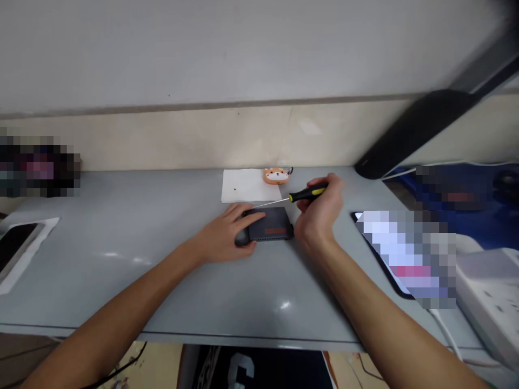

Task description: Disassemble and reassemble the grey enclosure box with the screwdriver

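Note:
A small dark flat device (270, 225) with a reddish strip on its near side lies on the grey desk (121, 259). My left hand (227, 235) rests on its left end, fingers curled over the top edge. Just right of the device, my right hand (320, 213) is closed round a screwdriver (302, 195) with a black and yellow handle. The thin metal shaft points left, above the device's far edge.
Behind the device lie a white sheet of paper (247, 185) and an orange animal-shaped trinket (276, 175). To the right are a tablet (389, 254), a white power strip (490, 300) and a black lamp arm (425, 129). A phone (14, 243) lies at the left edge.

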Action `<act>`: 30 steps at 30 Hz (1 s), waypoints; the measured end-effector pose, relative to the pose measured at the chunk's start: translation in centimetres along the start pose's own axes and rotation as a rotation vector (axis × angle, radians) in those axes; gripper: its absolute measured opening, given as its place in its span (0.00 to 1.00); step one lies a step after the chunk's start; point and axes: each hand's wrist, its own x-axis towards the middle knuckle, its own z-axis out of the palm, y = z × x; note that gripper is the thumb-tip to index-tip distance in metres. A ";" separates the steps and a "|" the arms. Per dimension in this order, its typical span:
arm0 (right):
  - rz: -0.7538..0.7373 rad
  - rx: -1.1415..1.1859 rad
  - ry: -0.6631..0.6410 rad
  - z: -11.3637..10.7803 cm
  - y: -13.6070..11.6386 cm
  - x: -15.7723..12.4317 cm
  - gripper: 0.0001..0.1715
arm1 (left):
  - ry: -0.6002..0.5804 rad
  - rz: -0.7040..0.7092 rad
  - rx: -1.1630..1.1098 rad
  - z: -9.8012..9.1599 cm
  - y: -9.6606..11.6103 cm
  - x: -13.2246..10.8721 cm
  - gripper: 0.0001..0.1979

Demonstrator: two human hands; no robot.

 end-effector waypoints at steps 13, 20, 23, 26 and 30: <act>-0.541 -0.189 -0.064 -1.0 -2.6 2.0 0.22 | 0.010 0.024 0.068 -1.0 -0.3 -0.1 0.30; -0.950 -0.353 -0.528 -2.7 -3.7 -0.5 0.24 | -0.025 0.043 0.098 -1.4 -1.1 -0.3 0.29; -1.017 -0.441 -0.548 -3.7 -2.6 -0.8 0.26 | -0.004 0.027 0.085 -1.1 -1.2 -0.3 0.29; -1.059 -0.455 -0.471 -4.9 -1.7 -0.9 0.26 | 0.017 0.011 0.074 -0.9 -1.0 -0.3 0.28; -1.070 -0.300 -0.418 -5.5 -1.4 -1.7 0.26 | 0.004 0.008 0.064 -1.1 -0.5 -0.3 0.27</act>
